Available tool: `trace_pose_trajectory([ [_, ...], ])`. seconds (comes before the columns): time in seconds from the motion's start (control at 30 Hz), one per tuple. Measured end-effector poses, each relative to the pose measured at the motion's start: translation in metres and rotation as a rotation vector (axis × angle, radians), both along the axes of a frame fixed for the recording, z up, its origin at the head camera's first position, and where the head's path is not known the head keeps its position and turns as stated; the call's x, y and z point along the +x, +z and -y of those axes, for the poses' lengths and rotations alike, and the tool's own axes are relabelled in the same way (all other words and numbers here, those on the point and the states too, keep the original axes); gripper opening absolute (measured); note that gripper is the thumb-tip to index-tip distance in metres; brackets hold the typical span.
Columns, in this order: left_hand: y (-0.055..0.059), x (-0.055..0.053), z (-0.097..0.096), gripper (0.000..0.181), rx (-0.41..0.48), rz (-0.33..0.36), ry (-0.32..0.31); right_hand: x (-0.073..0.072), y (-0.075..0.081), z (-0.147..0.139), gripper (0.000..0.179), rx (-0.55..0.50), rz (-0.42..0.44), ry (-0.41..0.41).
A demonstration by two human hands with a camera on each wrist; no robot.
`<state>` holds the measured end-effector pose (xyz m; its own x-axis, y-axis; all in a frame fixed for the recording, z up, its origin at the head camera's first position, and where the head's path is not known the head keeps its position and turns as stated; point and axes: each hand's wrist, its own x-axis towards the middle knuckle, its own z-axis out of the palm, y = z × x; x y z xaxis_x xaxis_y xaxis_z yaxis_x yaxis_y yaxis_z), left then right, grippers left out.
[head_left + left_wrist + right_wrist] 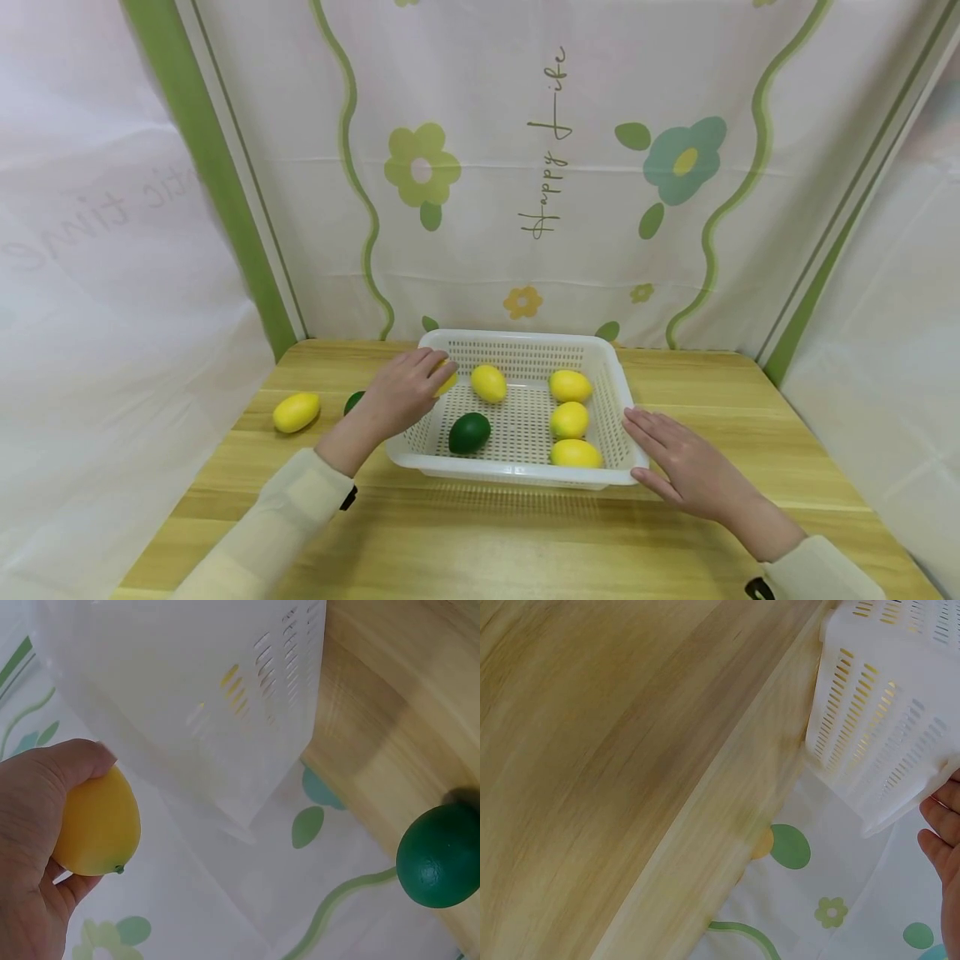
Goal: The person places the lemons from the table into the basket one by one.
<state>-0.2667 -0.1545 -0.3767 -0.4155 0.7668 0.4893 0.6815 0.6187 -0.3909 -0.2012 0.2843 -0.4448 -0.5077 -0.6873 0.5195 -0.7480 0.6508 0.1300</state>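
Note:
My left hand (399,393) grips a yellow lemon (103,825) over the left rim of a white plastic basket (517,472). Thumb and fingers wrap around the fruit, and in the head view the hand covers most of it. Inside the basket, three lemons (570,420) line the right side. Another lemon (488,383) and a dark green lemon-shaped fruit (469,433) lie toward the left. My right hand (686,462) rests its fairly straight fingers against the basket's right rim, holding no fruit.
Left of the basket, a lemon (296,412) lies on the wooden table (480,550). A second green fruit (441,855) is on the table too, partly hidden behind my left hand in the head view. A patterned curtain (480,250) hangs behind the table and along both sides.

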Motion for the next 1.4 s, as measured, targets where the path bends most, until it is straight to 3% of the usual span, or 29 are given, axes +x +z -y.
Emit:
trace_pose_trajectory([
  [0.57, -0.010, -0.010, -0.013, 0.059, -0.069, 0.082, -0.012, 0.000, 0.001, 0.001, 0.066, 0.001, 0.008, 0.000],
  [1.03, -0.016, -0.015, -0.018, 0.060, -0.063, 0.170, -0.028, 0.000, -0.001, 0.000, 0.065, 0.006, 0.016, -0.008],
  [1.4, -0.015, -0.015, -0.020, 0.063, -0.077, 0.273, 0.020, 0.000, -0.001, 0.000, 0.066, 0.000, 0.008, -0.005],
])
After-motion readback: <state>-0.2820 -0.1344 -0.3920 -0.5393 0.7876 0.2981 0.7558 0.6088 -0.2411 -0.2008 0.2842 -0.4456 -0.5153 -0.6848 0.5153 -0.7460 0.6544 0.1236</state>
